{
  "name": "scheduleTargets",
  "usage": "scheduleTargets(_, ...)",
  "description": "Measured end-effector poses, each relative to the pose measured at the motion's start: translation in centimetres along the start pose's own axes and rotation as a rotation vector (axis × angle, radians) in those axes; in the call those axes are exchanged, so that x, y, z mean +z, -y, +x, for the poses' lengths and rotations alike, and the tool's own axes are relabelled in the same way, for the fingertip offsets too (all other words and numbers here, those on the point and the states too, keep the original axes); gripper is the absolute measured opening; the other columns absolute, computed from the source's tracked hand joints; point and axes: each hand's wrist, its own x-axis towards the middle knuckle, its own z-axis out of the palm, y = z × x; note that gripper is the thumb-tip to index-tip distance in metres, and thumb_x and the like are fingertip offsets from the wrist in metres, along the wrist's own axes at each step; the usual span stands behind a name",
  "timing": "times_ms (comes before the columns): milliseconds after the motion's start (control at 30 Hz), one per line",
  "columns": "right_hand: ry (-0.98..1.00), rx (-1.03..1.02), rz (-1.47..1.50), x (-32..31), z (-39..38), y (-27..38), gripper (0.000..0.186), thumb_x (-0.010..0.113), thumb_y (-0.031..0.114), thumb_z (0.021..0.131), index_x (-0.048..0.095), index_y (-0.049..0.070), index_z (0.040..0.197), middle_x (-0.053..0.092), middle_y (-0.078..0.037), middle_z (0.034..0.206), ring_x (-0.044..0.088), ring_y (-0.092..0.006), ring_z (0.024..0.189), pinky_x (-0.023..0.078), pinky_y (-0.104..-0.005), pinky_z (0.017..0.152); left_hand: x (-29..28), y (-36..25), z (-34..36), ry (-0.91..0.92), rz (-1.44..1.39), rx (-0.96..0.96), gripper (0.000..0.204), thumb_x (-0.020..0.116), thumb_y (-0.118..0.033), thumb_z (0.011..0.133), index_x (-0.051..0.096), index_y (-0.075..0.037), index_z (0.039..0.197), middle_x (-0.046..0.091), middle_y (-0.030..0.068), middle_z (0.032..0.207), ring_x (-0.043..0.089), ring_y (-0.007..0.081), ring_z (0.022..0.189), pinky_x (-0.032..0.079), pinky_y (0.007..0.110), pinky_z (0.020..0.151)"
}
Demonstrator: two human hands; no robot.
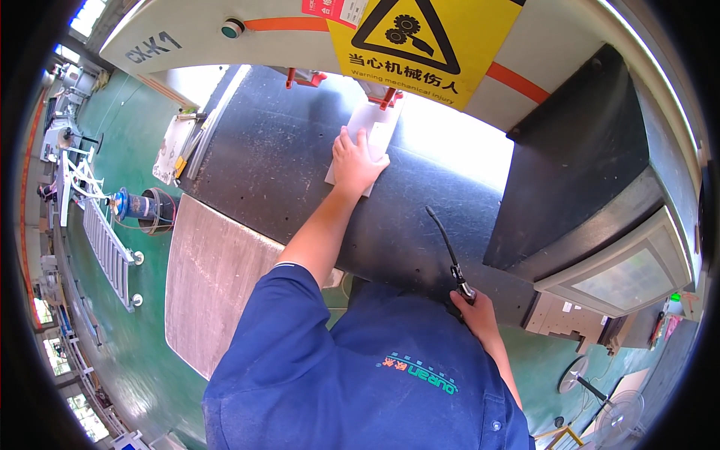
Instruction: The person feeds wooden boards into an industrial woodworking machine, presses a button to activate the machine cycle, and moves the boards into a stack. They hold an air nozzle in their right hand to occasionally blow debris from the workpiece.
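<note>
My left hand (355,163) lies across a narrow white board (379,124). Its fingers reach toward the board's left edge and the thumb lies along the right one. The board rests on the dark machine table (277,142), its far end below a red-tipped clamp (387,97). Low on the right, close to my body, my right hand (478,316) is closed around an air blow gun (463,285). The gun's thin black nozzle points up and away over the table's near part. My palm hides part of the gun's handle.
A machine beam with a yellow warning sign (427,45) crosses above the table. Another red clamp (304,78) hangs to the left. At right stand a black housing (577,157) and a screen panel (626,277). A worn board (217,285) lies left of me.
</note>
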Motion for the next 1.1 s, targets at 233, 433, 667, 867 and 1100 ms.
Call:
scheduleTargets(233,0.005,0.012,0.012,0.0,-0.2,0.1,0.038,0.069,0.037,0.089,0.066,0.000,0.095,0.066,-0.016,0.077,0.066,-0.0269,0.074,0.048,-0.0364,0.070,-1.0,0.5,0.3,0.043,-0.033,0.003,0.084,0.075,-0.048,0.074,0.043,-0.006,0.139,0.031,0.0309,0.144,0.033,0.0448,0.134,0.026,0.049,0.114)
scheduleTargets(433,0.017,0.023,0.024,0.0,0.0,-0.3,0.038,0.069,0.037,0.089,0.066,-0.001,0.094,0.066,-0.016,0.076,0.065,-0.0265,0.073,0.047,-0.0363,0.070,-1.1,0.6,0.4,0.034,-0.049,-0.011,0.085,0.076,-0.048,0.073,0.044,-0.006,0.139,0.032,0.0302,0.144,0.033,0.0437,0.133,0.027,0.047,0.114)
scheduleTargets(667,0.024,0.010,-0.018,-0.2,-0.2,0.7,0.039,0.068,0.038,0.089,0.066,0.000,0.094,0.067,-0.017,0.079,0.067,-0.0289,0.077,0.048,-0.0369,0.071,-1.0,0.3,0.5,0.045,-0.080,-0.039,0.084,0.076,-0.047,0.073,0.043,-0.006,0.138,0.031,0.0302,0.145,0.030,0.0448,0.136,0.025,0.049,0.115)
scheduleTargets(867,0.017,0.018,0.000,0.0,-0.3,0.2,0.039,0.069,0.039,0.089,0.067,0.000,0.095,0.067,-0.017,0.078,0.067,-0.0296,0.076,0.048,-0.0370,0.071,-0.3,1.0,0.9,0.049,-0.074,-0.019,0.085,0.076,-0.050,0.073,0.043,-0.006,0.138,0.029,0.0306,0.145,0.029,0.0451,0.137,0.026,0.048,0.115)
scheduleTargets(1100,-0.014,0.020,0.028,0.0,-0.5,-0.1,0.040,0.069,0.039,0.088,0.067,0.000,0.095,0.066,-0.017,0.076,0.066,-0.0300,0.075,0.048,-0.0371,0.071,-0.6,4.7,3.5,-0.114,-0.354,0.023,0.053,0.066,-0.037,0.087,0.054,-0.005,0.127,0.050,0.0201,0.128,0.046,0.0406,0.119,0.037,0.050,0.104)
